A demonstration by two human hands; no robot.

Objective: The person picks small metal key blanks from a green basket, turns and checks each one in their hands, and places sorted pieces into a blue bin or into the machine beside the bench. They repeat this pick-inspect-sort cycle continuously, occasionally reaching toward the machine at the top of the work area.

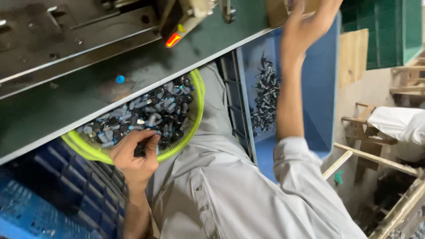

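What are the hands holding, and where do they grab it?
The left hand pinches a small dark part from the yellow-green basket; which end is unclear. The right hand, raised, blurred: cannot tell.

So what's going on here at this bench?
A person in a grey shirt is working at a machine table. The left hand is pinching small dark parts from a yellow-green basket on their lap. The right hand is raised above a blue bin holding a pile of similar parts.
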